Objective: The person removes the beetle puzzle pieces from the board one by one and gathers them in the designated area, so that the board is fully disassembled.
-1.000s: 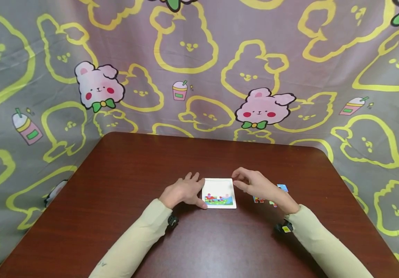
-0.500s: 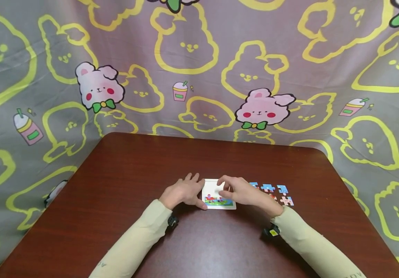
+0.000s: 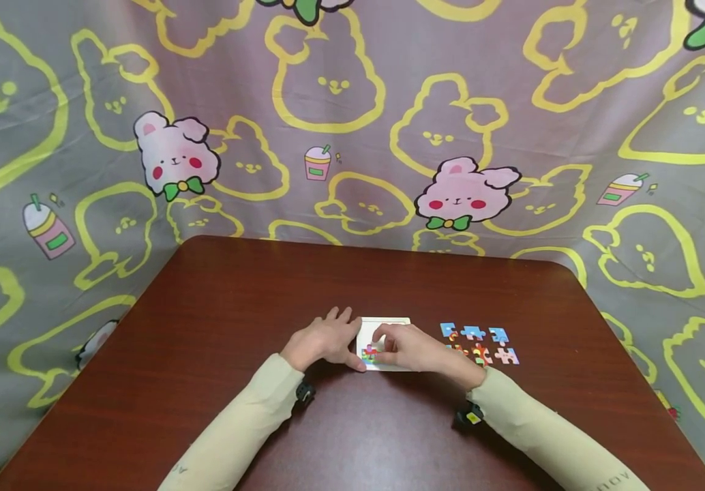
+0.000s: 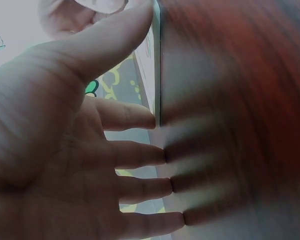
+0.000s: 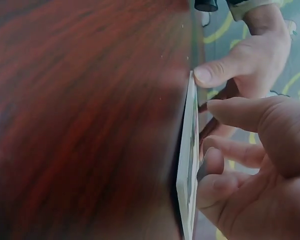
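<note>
Backdrop of grey fabric [image 3: 340, 102] with yellow outline animals and pink bunny heads stands behind a dark red-brown wood-grain table [image 3: 254, 293]. Clock read from the tray centre, 12 o'clock pointing away from the person. The white-rimmed jigsaw tray [image 3: 383, 319] lies flat on the table, between the two hands. Left hand [image 3: 323, 339] at 9 o'clock: fingers spread and straight, fingertips down on the tabletop, thumb at the tray's 7 o'clock corner; it has hold of nothing, only bracing the edge. Right hand [image 3: 412, 346] comes in from 4 o'clock and covers much of the tray: fingers bent, tips at the tray face, thumb apart from them in the right wrist view. Whether a piece sits under or between those fingertips: cannot tell. Progress: a coloured picture section [image 3: 369, 352], red and purple over green, shows inside the tray toward 7 o'clock; the bed toward 10 o'clock is bare white. Lower right of the bed is hidden by the hand, so its fill is unconfirmed. Outstanding: six loose jigsaw pieces on the table around 3 o'clock, in two rough rows; far row mostly blue, e.g. the middle blue piece [image 3: 472, 333]; near row warmer, including a red-and-yellow piece [image 3: 481, 354] and a pale pink piece [image 3: 506, 355]. Estimate: assembly is in its earlier part, lower picture at least begun, upper portion largely unfilled.
</note>
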{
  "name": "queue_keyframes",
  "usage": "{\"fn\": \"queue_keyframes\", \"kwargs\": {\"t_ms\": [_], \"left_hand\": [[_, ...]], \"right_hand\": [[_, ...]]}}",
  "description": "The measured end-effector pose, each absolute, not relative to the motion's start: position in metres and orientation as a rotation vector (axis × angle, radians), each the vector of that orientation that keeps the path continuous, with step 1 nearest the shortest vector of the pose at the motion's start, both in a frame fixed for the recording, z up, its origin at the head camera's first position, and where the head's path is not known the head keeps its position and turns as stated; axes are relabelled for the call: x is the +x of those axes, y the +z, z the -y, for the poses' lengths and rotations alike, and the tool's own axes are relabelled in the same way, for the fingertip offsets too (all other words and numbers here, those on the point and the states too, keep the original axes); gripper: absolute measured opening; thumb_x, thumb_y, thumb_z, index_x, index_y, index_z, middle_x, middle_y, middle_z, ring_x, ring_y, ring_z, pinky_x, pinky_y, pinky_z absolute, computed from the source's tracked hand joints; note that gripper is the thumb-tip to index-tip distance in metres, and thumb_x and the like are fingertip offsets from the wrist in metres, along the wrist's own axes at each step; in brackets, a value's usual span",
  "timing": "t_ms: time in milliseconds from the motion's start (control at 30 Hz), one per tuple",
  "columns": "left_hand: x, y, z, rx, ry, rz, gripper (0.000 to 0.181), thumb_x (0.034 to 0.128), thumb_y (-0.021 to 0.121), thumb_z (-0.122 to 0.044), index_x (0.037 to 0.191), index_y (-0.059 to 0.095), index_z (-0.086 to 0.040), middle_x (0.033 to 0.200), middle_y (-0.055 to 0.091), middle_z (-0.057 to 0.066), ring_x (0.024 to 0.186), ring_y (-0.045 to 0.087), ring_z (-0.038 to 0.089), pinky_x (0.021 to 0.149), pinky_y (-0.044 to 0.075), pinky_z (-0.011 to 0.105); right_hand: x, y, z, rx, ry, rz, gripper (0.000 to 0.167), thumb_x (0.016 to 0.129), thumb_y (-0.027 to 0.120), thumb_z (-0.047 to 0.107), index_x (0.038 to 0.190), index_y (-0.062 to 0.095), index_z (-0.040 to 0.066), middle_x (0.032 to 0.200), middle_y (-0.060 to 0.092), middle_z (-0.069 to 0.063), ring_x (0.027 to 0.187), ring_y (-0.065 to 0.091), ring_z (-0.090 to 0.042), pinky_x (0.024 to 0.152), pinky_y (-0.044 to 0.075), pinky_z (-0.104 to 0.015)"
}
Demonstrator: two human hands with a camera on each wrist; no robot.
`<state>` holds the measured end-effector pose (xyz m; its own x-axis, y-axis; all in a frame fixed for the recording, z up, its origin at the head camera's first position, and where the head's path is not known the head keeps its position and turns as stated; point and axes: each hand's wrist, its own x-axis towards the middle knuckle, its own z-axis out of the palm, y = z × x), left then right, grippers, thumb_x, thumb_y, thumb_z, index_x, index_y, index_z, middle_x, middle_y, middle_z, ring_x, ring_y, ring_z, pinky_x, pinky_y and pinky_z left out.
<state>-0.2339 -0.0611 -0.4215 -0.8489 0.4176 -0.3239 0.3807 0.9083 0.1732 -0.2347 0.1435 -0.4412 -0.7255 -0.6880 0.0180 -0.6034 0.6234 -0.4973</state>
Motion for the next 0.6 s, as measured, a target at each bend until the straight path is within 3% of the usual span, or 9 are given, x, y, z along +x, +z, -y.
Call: {"fn": "queue_keyframes", "kwargs": {"t_ms": [600], "left_hand": [[-0.2336,-0.4222,0.0615,0.606,0.164,-2.725,0.097,0.0785,0.073,-0.06,0.154,0.033,-0.013,0.161,0.026,0.018,0.148,0.023,0.041,0.114,0.029,0.059]], "right_hand": [[-0.2351,-0.4399,-0.1361,-1.085,-0.551,-2.689,0.016,0.082,0.074,0.012,0.094,0.064,0.009,0.078,0.064,0.004,0.075,0.056,-0.007,0.072,0.047,-0.025]]}}
